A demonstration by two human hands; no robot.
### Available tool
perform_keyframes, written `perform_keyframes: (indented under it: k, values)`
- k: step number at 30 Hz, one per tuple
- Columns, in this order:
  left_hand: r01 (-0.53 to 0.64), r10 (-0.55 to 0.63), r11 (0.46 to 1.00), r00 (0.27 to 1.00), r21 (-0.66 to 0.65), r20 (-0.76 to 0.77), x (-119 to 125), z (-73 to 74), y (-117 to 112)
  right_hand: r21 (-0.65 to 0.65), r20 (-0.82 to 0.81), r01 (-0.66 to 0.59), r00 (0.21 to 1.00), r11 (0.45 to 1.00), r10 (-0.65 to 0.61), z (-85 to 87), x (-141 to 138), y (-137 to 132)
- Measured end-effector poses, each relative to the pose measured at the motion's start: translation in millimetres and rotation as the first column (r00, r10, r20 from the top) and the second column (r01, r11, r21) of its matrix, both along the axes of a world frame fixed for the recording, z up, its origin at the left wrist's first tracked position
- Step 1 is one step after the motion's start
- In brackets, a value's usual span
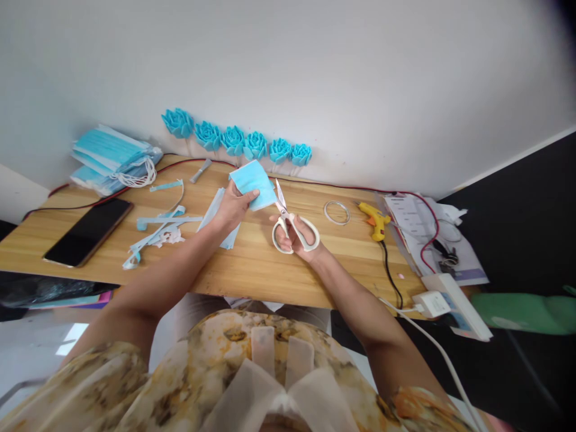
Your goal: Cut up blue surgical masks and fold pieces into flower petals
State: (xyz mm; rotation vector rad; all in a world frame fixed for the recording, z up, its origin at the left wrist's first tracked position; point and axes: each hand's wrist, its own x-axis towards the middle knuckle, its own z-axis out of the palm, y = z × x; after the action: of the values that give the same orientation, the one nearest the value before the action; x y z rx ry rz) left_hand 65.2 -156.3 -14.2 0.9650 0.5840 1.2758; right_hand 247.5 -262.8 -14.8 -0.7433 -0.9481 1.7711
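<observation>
Between thumb and fingers, my left hand (pixel 234 207) grips a folded piece of light blue face-mask fabric (pixel 254 180) above the desk. My right hand (pixel 299 237) has its fingers through the handles of white-handled scissors (pixel 283 210). Their blades point up and away, beside the fabric's right edge; whether they touch it I cannot tell. Under my left wrist lies more pale mask fabric (pixel 230 236), partly hidden. To the left are cut blue and white strips (pixel 153 234) and small scraps.
Several blue fabric flowers (pixel 233 140) line the wall. A mask stack (pixel 112 153) and phone (pixel 90 233) are at left. Rightward lie a wire coil (pixel 336 213), yellow glue gun (pixel 375 221), papers (pixel 405 219) and a power strip (pixel 456 306). A red-black cable (pixel 180 161) runs behind.
</observation>
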Motion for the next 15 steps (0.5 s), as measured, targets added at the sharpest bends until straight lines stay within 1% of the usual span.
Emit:
perform_keyframes:
  k: [5, 9, 15]
  values:
    - [0.002, -0.001, 1.000, 1.000, 0.017, -0.019, 0.5, -1.9, 0.7, -0.006, 0.063, 0.019, 0.998, 1.000, -0.018, -0.4, 1.7, 0.1]
    - [-0.008, 0.009, 1.000, 1.000, 0.017, -0.021, -0.1, -3.8, 2.2, -0.009, 0.082, 0.014, 0.997, 1.000, -0.014, -0.5, 3.2, 1.0]
    - [-0.003, 0.003, 1.000, 1.000, 0.010, -0.006, 0.1, -1.2, 0.9, -0.013, 0.109, 0.038, 0.993, 0.999, -0.037, -1.5, 2.5, 1.9]
